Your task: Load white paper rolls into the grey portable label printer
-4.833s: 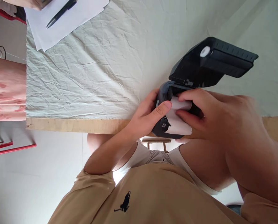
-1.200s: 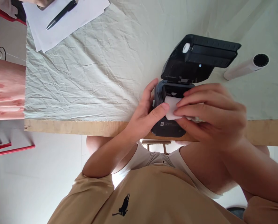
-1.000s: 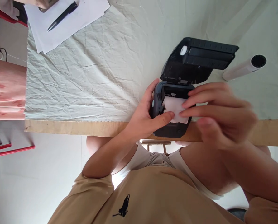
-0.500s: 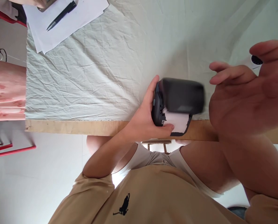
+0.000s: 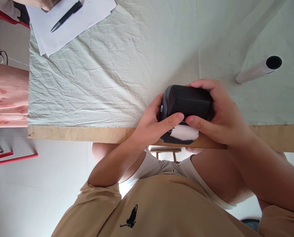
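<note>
A small black portable label printer [image 5: 190,100] is held over the table's front edge, its dark lid down. White paper [image 5: 185,132] sticks out below the lid on the side facing me. My left hand [image 5: 153,121] wraps the printer's left side, its thumb on the lid's near edge. From the right my right hand [image 5: 223,113] grips the other side, with its thumb close to the left one and its fingers round the far side. Both hands are closed on the printer. Its underside is hidden.
A white cylinder with a dark round end [image 5: 258,69] stands at the right on the pale cloth [image 5: 100,85]. Paper sheets [image 5: 92,16] with a black pen [image 5: 66,16] lie at the upper left, where another person's hand [image 5: 44,4] shows. A wooden edge [image 5: 75,134] borders the table.
My right hand has come in from the right and taken hold of the printer. The printer's lid, raised before, is now down over the paper, with less paper showing.
</note>
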Action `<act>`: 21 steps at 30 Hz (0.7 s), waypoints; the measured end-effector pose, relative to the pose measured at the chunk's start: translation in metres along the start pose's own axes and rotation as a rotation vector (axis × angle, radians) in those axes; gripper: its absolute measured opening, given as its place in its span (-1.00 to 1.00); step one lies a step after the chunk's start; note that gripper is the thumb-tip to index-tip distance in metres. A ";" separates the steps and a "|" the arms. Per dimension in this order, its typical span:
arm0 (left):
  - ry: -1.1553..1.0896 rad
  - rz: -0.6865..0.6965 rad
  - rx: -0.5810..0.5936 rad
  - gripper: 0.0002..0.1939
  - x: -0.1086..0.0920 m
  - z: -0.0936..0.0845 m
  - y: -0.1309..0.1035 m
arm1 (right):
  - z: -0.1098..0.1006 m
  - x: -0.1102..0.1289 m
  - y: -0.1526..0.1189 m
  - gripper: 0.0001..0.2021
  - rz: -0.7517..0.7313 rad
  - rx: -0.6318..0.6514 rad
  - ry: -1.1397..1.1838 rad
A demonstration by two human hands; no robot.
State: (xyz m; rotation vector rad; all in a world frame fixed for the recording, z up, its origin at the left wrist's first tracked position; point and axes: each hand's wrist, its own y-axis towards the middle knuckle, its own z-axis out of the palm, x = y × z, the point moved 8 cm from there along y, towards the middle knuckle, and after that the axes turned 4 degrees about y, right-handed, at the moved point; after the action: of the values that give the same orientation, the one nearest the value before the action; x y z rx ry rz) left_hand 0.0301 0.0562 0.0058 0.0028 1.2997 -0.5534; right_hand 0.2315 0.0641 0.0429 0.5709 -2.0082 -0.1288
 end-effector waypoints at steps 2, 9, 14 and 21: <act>-0.006 0.013 0.004 -0.22 -0.004 0.002 -0.002 | -0.003 0.000 0.002 -0.37 0.034 0.042 0.032; -0.080 0.134 -0.033 -0.30 -0.013 0.008 0.000 | 0.000 0.002 0.002 -0.33 0.122 0.081 0.262; -0.177 0.058 -0.091 -0.32 -0.006 0.008 0.007 | -0.001 0.005 0.002 -0.44 0.075 0.067 0.283; -0.161 -0.009 -0.097 -0.32 -0.006 0.010 0.007 | 0.001 0.003 0.000 -0.34 0.101 0.143 0.306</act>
State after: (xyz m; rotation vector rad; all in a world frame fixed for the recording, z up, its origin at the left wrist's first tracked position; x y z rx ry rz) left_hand 0.0404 0.0616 0.0123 -0.1262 1.1683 -0.4880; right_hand 0.2293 0.0628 0.0449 0.5430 -1.7518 0.1563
